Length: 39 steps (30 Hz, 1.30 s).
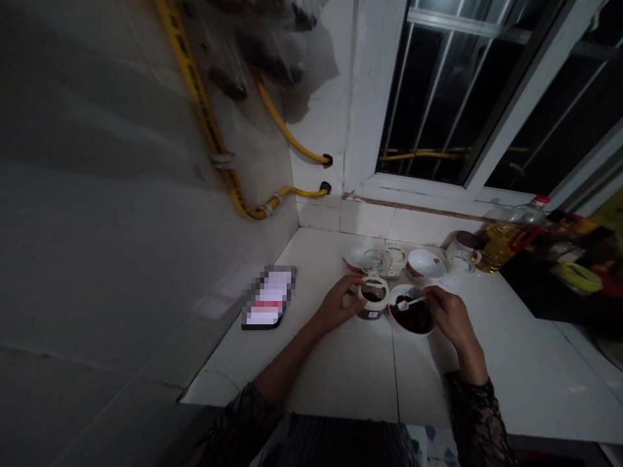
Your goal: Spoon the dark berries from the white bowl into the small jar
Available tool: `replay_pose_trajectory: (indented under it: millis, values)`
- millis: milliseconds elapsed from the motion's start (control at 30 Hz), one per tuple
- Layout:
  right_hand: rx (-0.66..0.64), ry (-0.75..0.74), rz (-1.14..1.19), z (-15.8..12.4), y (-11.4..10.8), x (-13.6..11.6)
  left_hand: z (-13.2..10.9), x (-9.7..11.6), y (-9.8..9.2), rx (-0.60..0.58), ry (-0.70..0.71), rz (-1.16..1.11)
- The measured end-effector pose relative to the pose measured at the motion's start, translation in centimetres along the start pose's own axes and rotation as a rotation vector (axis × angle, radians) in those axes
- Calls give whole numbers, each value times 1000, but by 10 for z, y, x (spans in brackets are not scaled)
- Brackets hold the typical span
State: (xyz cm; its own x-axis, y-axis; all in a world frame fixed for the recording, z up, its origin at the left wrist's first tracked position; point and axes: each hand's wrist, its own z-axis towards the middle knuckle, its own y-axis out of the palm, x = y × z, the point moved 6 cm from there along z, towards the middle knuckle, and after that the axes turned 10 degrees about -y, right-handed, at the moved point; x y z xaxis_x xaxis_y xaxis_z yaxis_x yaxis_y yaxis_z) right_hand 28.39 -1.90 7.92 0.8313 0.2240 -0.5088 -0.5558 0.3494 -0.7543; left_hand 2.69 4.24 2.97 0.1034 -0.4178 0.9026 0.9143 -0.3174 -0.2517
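Observation:
My left hand (342, 301) grips a small spice jar (372, 309) from its left side, fingers at its rim. The jar is open on top, with dark contents inside and a clear lid (380, 261) tilted up behind. In my right hand (448, 312), pinched by its handle, is a small white spoon (407, 303). The spoon's bowl is over a white bowl (393, 318) that holds a dark reddish-brown mass. This bowl stands just right of the jar; whether the two touch I cannot tell.
Behind stand another white bowl (426, 264), a lidded jar (395, 262) and a larger jar (462, 250). An oil bottle (497, 243) and a black box of condiments (530, 285) are at the right. A phone (269, 298) lies left, by the tiled wall. Yellow pipes (233, 188) run along the walls.

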Motion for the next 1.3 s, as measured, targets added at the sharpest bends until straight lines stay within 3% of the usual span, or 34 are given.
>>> replay_pose_trajectory:
  millis: [167, 500, 1300]
  values:
    - [-115, 89, 190, -1, 18, -5, 0, -1, 0, -2, -17, 6]
    - [60, 443, 627, -4, 4, 14, 0, 1, 0, -7, -2, 14]
    - [108, 485, 708, -5, 5, 19, 0, 2, -1, -2, -3, 10]
